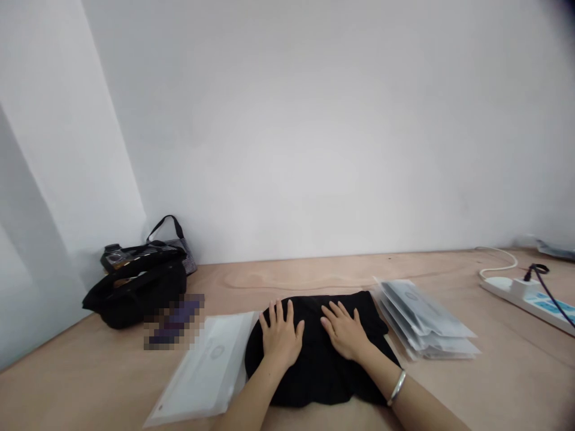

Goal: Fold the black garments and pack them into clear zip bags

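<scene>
A black cloth garment (309, 371) lies spread on the wooden table in front of me; its exact kind I cannot tell. My left hand (281, 338) rests flat on its left part, fingers spread. On its right part lies my right hand (344, 329), palm down with the fingers apart. A silver bangle (396, 388) circles my right wrist. Left of the cloth, close against its edge, is a flat frosted plastic bag (211, 365) with a round printed mark. A stack of similar frosted bags (422, 317), with dark contents showing through, sits just to the right.
A black bag (144, 290) stands at the back left, with a bottle (115, 256) and a striped bag (188, 254) by it. A blurred-out item (175, 323) lies nearby. At the far right is a white power strip (534, 302) with cords. A white wall rises behind.
</scene>
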`<state>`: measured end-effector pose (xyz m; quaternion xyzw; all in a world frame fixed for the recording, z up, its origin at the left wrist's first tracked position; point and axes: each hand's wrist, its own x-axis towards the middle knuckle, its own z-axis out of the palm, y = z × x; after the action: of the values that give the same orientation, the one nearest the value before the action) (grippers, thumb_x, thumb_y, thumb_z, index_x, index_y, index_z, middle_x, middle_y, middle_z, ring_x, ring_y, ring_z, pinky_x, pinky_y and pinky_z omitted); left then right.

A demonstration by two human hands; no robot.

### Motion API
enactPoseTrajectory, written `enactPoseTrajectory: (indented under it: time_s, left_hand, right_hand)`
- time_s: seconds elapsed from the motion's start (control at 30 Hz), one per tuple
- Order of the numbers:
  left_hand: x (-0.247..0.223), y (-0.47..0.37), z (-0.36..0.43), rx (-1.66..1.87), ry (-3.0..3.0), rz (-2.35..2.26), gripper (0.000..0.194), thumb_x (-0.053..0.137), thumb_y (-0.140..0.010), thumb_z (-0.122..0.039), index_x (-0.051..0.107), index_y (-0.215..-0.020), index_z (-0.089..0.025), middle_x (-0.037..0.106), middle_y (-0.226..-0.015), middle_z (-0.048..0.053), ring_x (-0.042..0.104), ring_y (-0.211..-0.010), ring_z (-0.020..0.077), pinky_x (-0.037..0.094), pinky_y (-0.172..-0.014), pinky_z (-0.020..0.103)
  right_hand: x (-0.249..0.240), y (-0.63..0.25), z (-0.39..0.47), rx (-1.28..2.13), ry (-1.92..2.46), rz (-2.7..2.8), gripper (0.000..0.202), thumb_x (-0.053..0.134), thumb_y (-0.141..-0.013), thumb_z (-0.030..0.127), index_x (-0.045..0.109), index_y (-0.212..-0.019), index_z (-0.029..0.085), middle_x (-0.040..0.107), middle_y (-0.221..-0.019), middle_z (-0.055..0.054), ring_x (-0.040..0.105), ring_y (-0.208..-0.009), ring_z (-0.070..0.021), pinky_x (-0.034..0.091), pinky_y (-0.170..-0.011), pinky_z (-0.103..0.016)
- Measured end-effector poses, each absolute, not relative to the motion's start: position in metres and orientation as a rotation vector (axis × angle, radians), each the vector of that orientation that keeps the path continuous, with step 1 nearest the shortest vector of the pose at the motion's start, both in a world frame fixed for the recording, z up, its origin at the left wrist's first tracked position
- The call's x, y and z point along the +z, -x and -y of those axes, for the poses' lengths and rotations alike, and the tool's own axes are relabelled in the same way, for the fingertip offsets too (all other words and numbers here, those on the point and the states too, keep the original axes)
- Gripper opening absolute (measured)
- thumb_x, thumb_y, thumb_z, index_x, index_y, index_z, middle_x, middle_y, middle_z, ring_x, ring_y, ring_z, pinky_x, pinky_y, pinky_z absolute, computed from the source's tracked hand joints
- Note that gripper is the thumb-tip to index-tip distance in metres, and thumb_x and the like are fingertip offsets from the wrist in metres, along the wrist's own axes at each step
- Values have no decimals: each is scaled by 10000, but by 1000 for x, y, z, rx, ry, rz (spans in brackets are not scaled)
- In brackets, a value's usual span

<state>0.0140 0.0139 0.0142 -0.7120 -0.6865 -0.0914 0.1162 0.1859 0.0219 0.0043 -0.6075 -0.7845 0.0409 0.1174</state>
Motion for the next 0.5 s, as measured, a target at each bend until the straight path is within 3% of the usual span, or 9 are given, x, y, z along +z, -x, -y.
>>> enactPoseTrajectory:
  time_s: [0.07, 0.2, 0.33, 0.5]
  left_hand:
    - [16, -15, -25, -329, 2140, 1968, 522, 263, -881, -379, 288, -1347, -145, 253, -1413, 144, 146, -1302, 314, 117, -1008, 524]
    - [21, -15, -50, -357, 2214, 1970, 445, 316, -876, -271, 368, -1298, -140, 408, -1329, 126, 284, -1252, 286, 200, -995, 485]
    - [27, -11, -65, -389, 2254, 1948, 364, 393, -833, -155, 486, -1184, -151, 565, -1136, 102, 465, -1094, 230, 249, -983, 408]
    - [36, -5, -57, -458, 2333, 1873, 324, 363, -834, -70, 566, -1062, -180, 571, -1046, 67, 510, -992, 182, 327, -899, 292]
  right_hand:
    - [8, -194, -32, -48, 1811, 2274, 459, 189, -891, 283, 317, -1330, 245, 308, -1396, -52, 191, -1289, -238, 95, -1004, -533]
    - [9, -215, -54, -168, 1898, 2242, 570, 333, -743, 55, 380, -1286, 224, 370, -1355, -79, 227, -1270, -240, 37, -990, -558]
    - [7, -232, -63, -264, 1975, 2167, 501, 363, -709, 23, 494, -1167, 178, 516, -1194, -136, 370, -1168, -279, 86, -947, -601]
    - [17, -238, -58, -396, 1937, 2175, 339, 379, -752, 48, 585, -1000, 150, 596, -1015, -131, 489, -1021, -250, 102, -987, -494]
